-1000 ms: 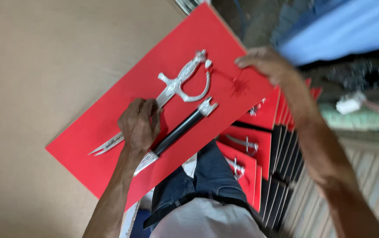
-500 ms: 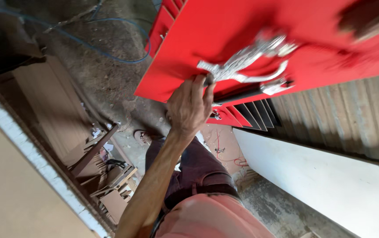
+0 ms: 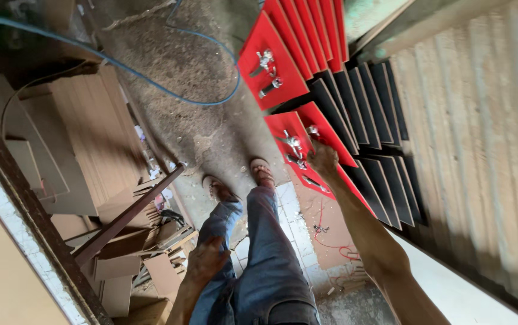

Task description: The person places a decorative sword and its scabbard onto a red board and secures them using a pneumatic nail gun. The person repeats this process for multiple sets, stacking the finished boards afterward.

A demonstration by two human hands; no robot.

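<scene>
While the right hand (image 3: 324, 157) grips a red board (image 3: 298, 150), arm outstretched, the left hand (image 3: 207, 257) hangs loosely curled, empty.

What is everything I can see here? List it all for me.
red boards: several, red, leaning in a row on the floor, upper middle
black boards: several, black, stacked beside the red ones
metal sword pieces: a few, silver, mounted on the red boards
cable: one, blue, across the dirt floor
brown sheets: a pile, brown, left
wooden bar: one, dark, slanting at left
right hand: on the nearest red board's edge
left hand: empty, by the thigh
</scene>
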